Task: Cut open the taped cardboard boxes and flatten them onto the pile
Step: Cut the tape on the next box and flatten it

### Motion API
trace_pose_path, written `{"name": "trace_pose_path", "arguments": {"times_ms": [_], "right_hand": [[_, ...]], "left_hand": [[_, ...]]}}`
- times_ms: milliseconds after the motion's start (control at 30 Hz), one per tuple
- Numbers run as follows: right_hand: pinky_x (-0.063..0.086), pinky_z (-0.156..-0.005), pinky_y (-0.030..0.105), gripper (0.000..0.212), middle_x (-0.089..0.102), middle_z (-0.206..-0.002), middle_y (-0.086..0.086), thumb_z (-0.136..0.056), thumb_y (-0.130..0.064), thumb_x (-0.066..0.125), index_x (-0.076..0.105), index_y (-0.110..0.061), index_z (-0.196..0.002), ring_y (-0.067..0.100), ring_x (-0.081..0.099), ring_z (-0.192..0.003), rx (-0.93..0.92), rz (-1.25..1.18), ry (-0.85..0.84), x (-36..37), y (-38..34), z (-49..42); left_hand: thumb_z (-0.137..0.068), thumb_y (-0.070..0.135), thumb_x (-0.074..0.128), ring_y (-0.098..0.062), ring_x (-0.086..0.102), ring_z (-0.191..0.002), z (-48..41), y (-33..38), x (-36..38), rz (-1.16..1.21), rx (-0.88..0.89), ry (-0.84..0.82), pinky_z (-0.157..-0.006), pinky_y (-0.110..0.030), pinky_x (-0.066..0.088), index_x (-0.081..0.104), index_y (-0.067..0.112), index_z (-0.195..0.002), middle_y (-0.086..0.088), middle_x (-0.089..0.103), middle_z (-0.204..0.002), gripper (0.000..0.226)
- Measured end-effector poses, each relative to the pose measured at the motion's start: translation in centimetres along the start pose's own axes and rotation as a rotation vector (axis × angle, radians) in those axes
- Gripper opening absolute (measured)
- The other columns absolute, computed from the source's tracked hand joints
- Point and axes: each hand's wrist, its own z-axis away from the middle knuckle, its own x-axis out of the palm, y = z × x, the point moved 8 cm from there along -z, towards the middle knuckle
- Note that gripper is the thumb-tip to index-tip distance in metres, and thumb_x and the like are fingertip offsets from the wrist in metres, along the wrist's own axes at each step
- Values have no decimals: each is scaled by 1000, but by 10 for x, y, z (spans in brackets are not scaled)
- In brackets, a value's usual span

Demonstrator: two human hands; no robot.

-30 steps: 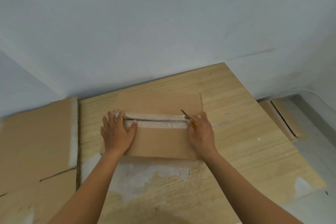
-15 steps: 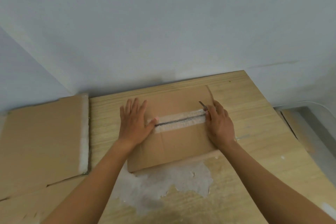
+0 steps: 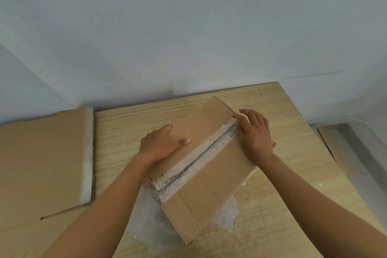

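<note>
Soft even light, moderately bright. Faint shadow on wall [image 3: 146,81] along table [image 3: 293,115] far edge. Flattened pile [image 3: 41,163] at left smeared by motion blur; wide-angle bending at frame edges.

Brown cardboard box [image 3: 201,176], white tape strip [image 3: 196,159]; light wood-grain table [image 3: 282,205], white patches; pale grey wall [image 3: 188,27].

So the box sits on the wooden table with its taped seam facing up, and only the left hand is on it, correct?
Not quite: both hands are on the box. The head view shows the left hand gripping its left edge and the right hand resting at the far end of the taped seam. The rest holds: the box sits on the wooden table, seam up.
</note>
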Motion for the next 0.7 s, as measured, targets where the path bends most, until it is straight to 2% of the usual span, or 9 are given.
{"name": "trace_pose_path", "arguments": {"times_ms": [133,200,300,400,467,533,600,700], "right_hand": [[34,-96,39,34,61,-116,7,-95,-28,38,64,-13,-108,30,52,-113,77,-112,94,-15,-6,33],[36,-99,42,33,59,-122,9,-95,-29,39,65,-14,-109,32,50,-118,117,-146,108,-14,-6,53],[36,-102,50,29,49,-135,19,-96,-28,43,65,-17,-111,39,43,-127,229,-207,77,-10,-5,78],[33,-109,51,26,33,-149,21,-99,-23,48,64,-18,-119,37,31,-137,377,-401,-33,-3,-13,89],[33,-109,46,30,29,-151,18,-100,-24,43,61,-17,-123,33,31,-137,448,-515,-105,6,-23,89],[40,-102,44,30,34,-147,16,-100,-25,40,60,-19,-121,35,41,-128,440,-528,-127,12,-35,83],[43,-99,47,30,31,-146,17,-99,-29,39,61,-22,-119,38,42,-125,431,-480,-139,19,-42,74],[35,-103,52,33,23,-149,18,-100,-33,36,59,-23,-121,39,31,-131,451,-316,-178,27,-37,59]], "left_hand": [[-67,86,50,-18,60,-100,8,-3,0,-3,-71,45,-83,-34,48,50,38,-124,9,63,-112,75],[-65,88,49,-19,61,-99,12,-6,0,17,-117,66,-84,-35,49,52,37,-119,10,64,-109,74],[-69,86,48,-22,60,-96,22,-15,-3,63,-220,123,-79,-34,46,54,32,-116,7,64,-108,72],[-74,80,50,-24,54,-87,38,-22,-4,122,-341,196,-73,-33,38,53,23,-117,-1,62,-109,71],[-76,78,49,-28,57,-96,47,-24,1,171,-388,221,-74,-33,37,52,20,-120,-4,62,-114,73],[-79,77,47,-30,59,-105,54,-24,10,216,-406,225,-78,-35,40,50,19,-126,-5,61,-119,75],[-84,72,44,-32,57,-112,62,-21,19,253,-401,226,-87,-39,43,42,20,-136,-6,58,-127,74],[-94,59,39,-32,51,-123,79,-11,32,311,-324,209,-96,-41,41,28,16,-146,-6,50,-140,68]]}}
